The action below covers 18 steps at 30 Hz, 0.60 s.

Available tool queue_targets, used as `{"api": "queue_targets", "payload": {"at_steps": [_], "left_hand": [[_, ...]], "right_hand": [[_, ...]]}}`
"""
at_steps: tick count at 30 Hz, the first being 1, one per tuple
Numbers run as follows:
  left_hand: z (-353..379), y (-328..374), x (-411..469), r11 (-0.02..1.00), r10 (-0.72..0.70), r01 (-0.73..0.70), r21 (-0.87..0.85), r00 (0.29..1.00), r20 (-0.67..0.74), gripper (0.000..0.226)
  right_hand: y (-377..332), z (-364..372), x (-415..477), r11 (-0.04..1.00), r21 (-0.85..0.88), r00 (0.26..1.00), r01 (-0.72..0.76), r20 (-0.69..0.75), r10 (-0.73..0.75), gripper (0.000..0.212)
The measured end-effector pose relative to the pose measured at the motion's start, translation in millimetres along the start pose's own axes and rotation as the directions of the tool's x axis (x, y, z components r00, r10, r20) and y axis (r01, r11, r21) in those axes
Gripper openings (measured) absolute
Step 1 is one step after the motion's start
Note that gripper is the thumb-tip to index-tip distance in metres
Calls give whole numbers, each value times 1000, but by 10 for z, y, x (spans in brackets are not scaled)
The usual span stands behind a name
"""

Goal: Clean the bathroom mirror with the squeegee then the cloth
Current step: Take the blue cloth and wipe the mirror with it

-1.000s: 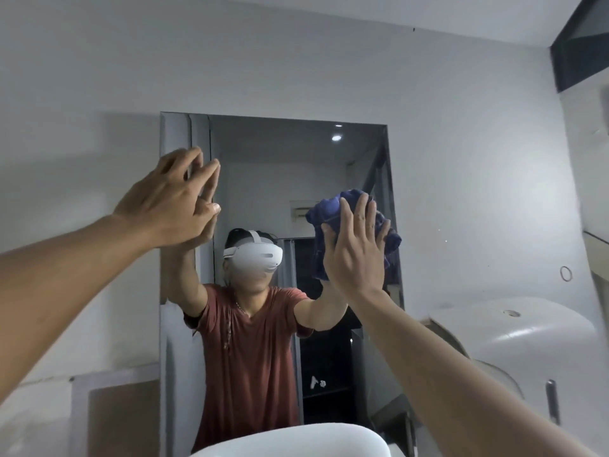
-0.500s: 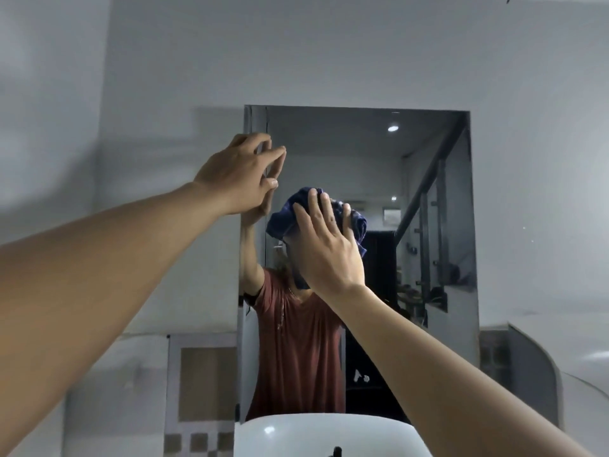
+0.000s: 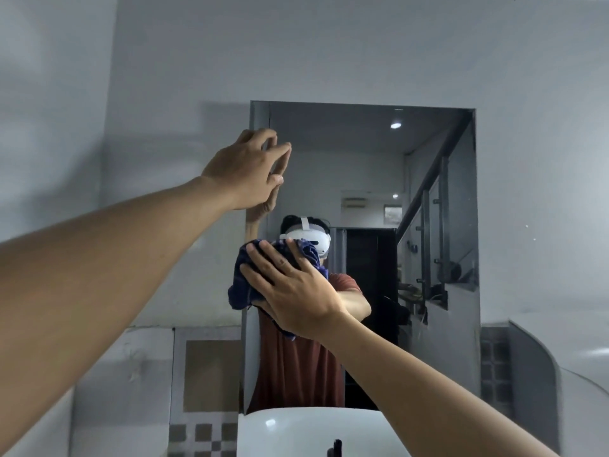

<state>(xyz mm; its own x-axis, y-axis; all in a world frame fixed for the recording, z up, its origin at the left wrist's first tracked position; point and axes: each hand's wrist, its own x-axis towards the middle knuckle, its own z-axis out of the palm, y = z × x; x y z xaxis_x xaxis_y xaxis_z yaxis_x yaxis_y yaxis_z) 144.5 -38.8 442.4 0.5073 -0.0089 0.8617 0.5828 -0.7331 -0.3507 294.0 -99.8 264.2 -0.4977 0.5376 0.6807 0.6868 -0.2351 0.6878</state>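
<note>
The rectangular bathroom mirror (image 3: pixel 369 159) hangs on the grey wall above the basin. My right hand (image 3: pixel 293 288) presses a crumpled dark blue cloth (image 3: pixel 242 285) flat against the mirror's lower left part, fingers spread over it. My left hand (image 3: pixel 250 169) rests with its fingertips on the glass near the mirror's upper left edge, fingers apart and holding nothing. The mirror reflects a person in a red shirt with a white headset. No squeegee is in view.
A white basin (image 3: pixel 296 430) with a dark tap (image 3: pixel 336 448) sits below the mirror. A tiled panel (image 3: pixel 207 374) is on the wall at lower left. A curved white surface (image 3: pixel 566 351) stands at the right.
My right hand has slid the cloth down and to the left on the glass. My left hand stays near the upper left edge. The view has shifted slightly.
</note>
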Motion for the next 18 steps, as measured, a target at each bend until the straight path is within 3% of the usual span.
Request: {"api": "queue_targets", "payload": {"at_steps": [8,15,18], "left_hand": [[118,192,-349,998,-30,24,-61,995,-92,49],[399,354,-786,990,-42,32,-136,997,-71,47],[453,413,-879,995,40,-49,-84,993,-107,47]], "right_hand": [[-31,-42,-343,994,49,995,-97,30,96,56],[214,-114,-671,977,-42,977,-207,38,209,60],[399,-184,-735,957,-59,957,-285,34,287,61]]}}
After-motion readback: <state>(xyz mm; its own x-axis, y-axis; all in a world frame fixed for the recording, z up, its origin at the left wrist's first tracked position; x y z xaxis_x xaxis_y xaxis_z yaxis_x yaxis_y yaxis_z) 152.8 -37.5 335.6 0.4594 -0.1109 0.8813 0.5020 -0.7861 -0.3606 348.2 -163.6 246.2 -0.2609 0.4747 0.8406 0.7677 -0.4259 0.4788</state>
